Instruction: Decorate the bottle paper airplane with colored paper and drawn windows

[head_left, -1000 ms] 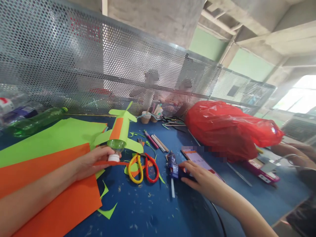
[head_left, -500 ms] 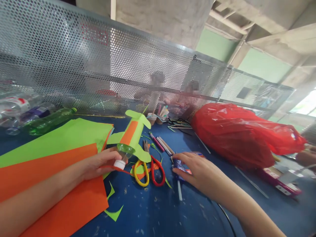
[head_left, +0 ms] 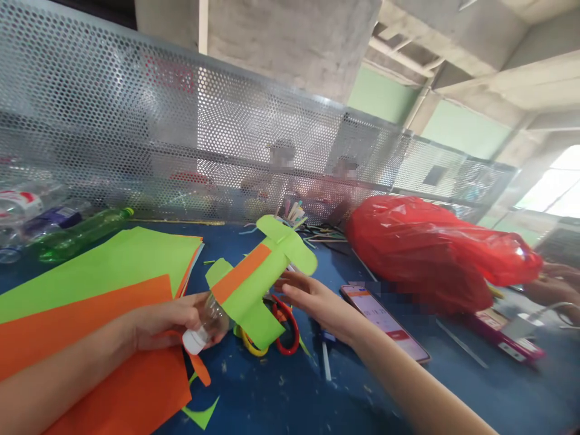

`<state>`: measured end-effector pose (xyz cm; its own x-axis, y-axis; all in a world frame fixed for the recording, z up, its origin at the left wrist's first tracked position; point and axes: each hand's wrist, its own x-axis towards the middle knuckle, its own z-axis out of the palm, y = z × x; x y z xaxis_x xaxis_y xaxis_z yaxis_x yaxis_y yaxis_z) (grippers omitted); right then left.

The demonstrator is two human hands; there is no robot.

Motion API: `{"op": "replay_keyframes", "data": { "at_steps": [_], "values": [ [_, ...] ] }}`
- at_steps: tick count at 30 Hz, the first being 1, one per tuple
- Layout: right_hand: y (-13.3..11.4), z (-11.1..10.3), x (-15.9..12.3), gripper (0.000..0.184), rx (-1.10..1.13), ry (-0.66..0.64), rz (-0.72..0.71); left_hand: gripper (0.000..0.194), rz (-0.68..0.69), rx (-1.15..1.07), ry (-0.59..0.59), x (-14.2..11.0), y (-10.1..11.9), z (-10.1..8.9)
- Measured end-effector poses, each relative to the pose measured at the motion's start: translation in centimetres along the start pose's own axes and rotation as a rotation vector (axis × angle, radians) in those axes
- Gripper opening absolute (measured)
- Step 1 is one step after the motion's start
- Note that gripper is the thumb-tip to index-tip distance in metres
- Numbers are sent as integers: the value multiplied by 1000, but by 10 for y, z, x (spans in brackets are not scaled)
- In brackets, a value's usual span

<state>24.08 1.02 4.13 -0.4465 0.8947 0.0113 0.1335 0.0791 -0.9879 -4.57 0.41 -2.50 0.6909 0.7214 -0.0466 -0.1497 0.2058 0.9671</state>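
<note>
My left hand (head_left: 176, 320) grips the clear neck of a bottle model plane (head_left: 254, 272), near its white cap (head_left: 194, 341). Light green paper covers the plane's body, with an orange stripe along it and green wings and tail. An orange paper strip (head_left: 199, 367) hangs from beneath the same hand. My right hand (head_left: 312, 296), fingers apart, reaches under the tail end; its fingertips are partly hidden, and I cannot tell if they touch it. Below the plane lie scissors (head_left: 290, 347) with one red and one yellow handle, partly covered. A white stick (head_left: 326, 360) juts from a mostly hidden blue-wrapped tool.
Green paper (head_left: 136, 260) and orange paper (head_left: 122, 386) lie on the left, with a green bottle (head_left: 84, 235) behind. To the right are a phone (head_left: 385, 323), a red plastic bag (head_left: 417, 248) and another person's hand (head_left: 555, 290). A perforated metal screen (head_left: 272, 127) borders the table.
My right hand has left the blue-wrapped tool and moved left to the plane's tail. The plane has swung right and tilted over the scissors, with my left hand still on its neck.
</note>
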Motion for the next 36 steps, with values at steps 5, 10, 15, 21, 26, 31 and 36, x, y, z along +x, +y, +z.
{"op": "replay_keyframes", "data": {
  "at_steps": [5, 10, 15, 21, 26, 31, 36],
  "values": [
    [6, 10, -2, 55, 381, -17, 19, 44, -61, -102, -45, -3, 10, 6],
    [11, 7, 4, 37, 570, 143, 84, 58, -115, -287, 71, -2, 27, 10],
    [11, 4, 8, 26, 670, 292, 146, 93, -61, -456, 140, 3, 23, 1],
    [16, 8, 9, 31, 669, 283, 155, 72, 119, -273, 40, 5, 6, -5],
    [16, 10, 10, 28, 682, 287, 169, 60, 135, -215, 132, 0, 9, 4],
    [16, 17, 10, 28, 677, 253, 181, 82, 67, -148, 183, 2, 18, 26],
    [18, 23, 9, 29, 648, 214, 201, 89, 187, -187, 369, 10, 16, 38]
  ]
}}
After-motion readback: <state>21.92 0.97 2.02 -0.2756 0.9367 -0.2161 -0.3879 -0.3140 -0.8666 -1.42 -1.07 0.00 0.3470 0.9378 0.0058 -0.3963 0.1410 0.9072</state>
